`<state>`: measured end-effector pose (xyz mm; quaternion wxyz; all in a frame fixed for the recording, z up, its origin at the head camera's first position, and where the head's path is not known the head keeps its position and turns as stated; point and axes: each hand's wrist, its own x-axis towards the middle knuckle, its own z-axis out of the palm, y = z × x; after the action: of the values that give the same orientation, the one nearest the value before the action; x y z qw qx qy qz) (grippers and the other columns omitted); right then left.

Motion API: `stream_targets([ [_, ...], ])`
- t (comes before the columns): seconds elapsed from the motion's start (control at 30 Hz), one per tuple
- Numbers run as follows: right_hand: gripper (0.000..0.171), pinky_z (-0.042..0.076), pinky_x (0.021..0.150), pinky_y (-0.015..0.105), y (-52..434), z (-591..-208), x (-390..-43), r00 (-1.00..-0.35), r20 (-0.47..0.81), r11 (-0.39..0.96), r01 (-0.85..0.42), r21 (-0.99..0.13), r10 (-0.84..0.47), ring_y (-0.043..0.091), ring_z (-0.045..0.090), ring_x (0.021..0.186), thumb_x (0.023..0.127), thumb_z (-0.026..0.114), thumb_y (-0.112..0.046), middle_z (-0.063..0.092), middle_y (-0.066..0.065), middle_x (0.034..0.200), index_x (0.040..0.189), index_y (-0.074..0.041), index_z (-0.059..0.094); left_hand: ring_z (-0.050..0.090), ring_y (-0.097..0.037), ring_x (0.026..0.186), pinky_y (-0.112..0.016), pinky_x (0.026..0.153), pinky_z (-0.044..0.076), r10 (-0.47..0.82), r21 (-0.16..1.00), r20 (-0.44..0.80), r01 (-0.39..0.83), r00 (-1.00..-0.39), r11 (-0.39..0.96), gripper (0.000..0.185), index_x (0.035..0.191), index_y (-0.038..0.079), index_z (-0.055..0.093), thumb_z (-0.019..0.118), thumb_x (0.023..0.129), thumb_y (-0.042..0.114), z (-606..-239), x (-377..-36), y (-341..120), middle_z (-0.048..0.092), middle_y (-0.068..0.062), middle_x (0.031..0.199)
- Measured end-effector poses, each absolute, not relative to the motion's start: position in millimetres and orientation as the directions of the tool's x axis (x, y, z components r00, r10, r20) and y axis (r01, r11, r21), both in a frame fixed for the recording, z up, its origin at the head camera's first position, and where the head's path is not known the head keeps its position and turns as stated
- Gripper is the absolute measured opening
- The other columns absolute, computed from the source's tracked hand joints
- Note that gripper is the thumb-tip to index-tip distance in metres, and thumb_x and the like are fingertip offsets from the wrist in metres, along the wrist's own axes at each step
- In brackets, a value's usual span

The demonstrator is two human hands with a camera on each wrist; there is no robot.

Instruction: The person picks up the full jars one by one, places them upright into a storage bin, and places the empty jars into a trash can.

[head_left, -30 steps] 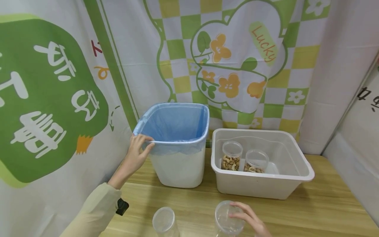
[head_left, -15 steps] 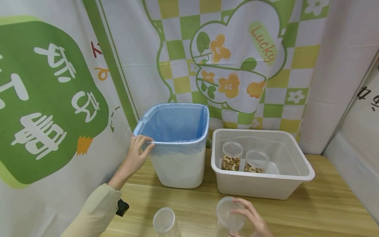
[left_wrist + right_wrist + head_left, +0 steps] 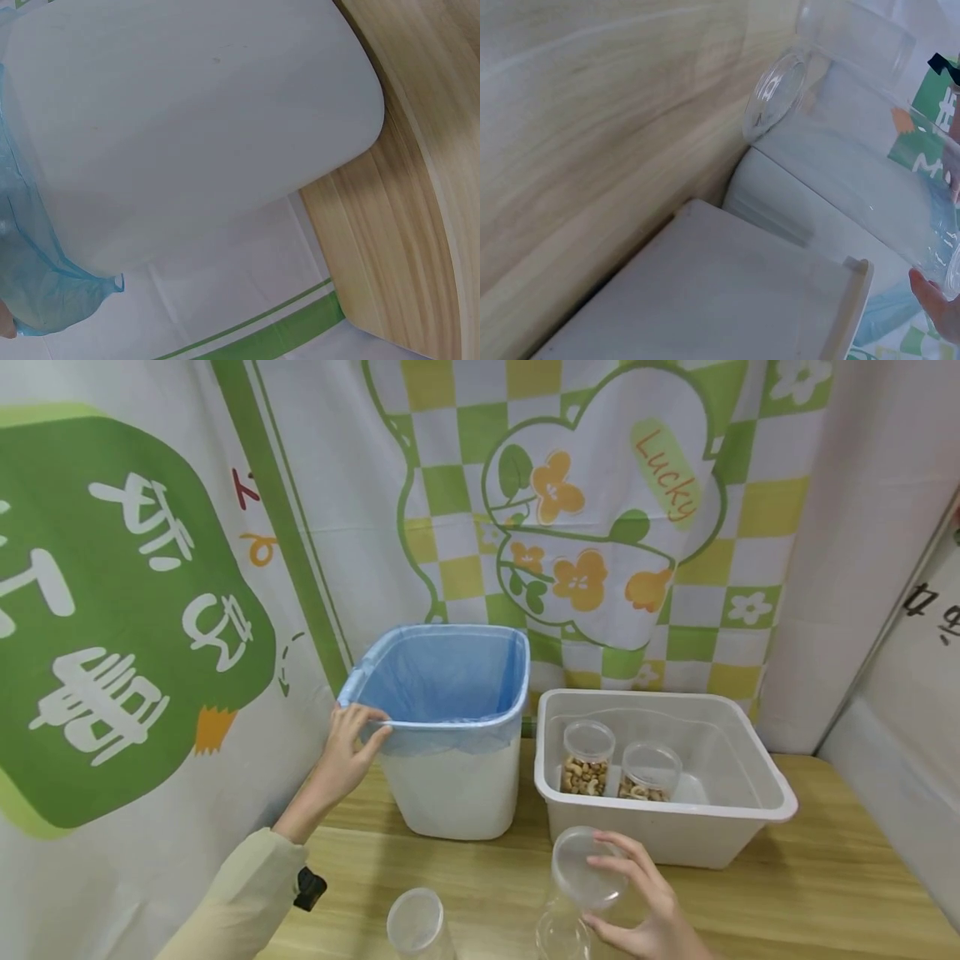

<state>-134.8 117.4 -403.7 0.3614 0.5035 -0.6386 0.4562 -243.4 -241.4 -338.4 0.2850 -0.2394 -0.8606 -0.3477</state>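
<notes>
My left hand (image 3: pixel 347 752) holds the near left rim of a white trash bin (image 3: pixel 453 789) lined with a blue bag (image 3: pixel 450 672). In the left wrist view the bin's wall (image 3: pixel 187 135) and overhanging bag (image 3: pixel 45 277) fill much of the picture, with just a bit of finger at the edge. My right hand (image 3: pixel 648 902) grips a clear lidded jar (image 3: pixel 573 868) near its top, in front of the beige tub (image 3: pixel 637 828). No contents show inside this jar (image 3: pixel 855 172). To its left a second clear jar (image 3: pixel 417 922) stands on the table.
Inside the tub are two clear lidded jars, one with cashews (image 3: pixel 585 774) and the other with nuts (image 3: pixel 645 789), at its left and middle. Behind the wooden table (image 3: pixel 817 860) hang printed curtains (image 3: pixel 600 510); another curtain (image 3: pixel 135 610) is on the left.
My right hand has raised the clear jar and carried it forward, toward the tub. My left hand keeps its place on the bin's rim.
</notes>
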Motion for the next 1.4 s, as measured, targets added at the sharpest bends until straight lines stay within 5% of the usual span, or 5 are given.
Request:
stream_targets([
  [0.67, 0.047, 0.036, 0.097, 0.021, 124, -369, -151, -0.325, 0.915, 0.159, -0.943, -0.294, -0.237, 0.022, 0.041, 0.116, 0.076, 0.069, -0.022, 0.046, 0.027, 0.115, 0.103, 0.013, 0.051, 0.04, -0.033, 0.099, -0.056, 0.103, -0.005, 0.217, 0.461, 0.657, 0.613, -0.722, 0.642, 0.012, 0.095, -0.003, 0.055, 0.055, 0.085, 0.004, -340, -243, -242, 0.05, -0.016, 0.094],
  [1.13, 0.054, 0.049, 0.078, 0.019, 135, -354, -181, -0.397, 0.909, 0.014, -0.917, -0.399, -0.125, 0.026, 0.045, 0.11, 0.074, 0.07, -0.007, 0.035, 0.035, 0.12, 0.11, 0.021, 0.041, 0.041, -0.032, 0.098, -0.055, 0.104, -0.004, 0.215, 0.46, 0.655, 0.608, -0.725, 0.648, 0.011, 0.094, -0.002, 0.056, 0.055, 0.085, 0.003, -339, -244, -241, 0.05, -0.015, 0.093],
  [1.4, 0.053, 0.047, 0.084, 0.023, 133, -341, -191, -0.426, 0.901, -0.038, -0.902, -0.43, -0.084, 0.027, 0.044, 0.112, 0.073, 0.069, -0.002, 0.035, 0.029, 0.124, 0.111, 0.021, 0.04, 0.041, -0.033, 0.098, -0.056, 0.103, -0.004, 0.214, 0.461, 0.655, 0.608, -0.724, 0.646, 0.011, 0.095, -0.003, 0.055, 0.055, 0.085, 0.003, -339, -243, -241, 0.05, -0.016, 0.093],
])
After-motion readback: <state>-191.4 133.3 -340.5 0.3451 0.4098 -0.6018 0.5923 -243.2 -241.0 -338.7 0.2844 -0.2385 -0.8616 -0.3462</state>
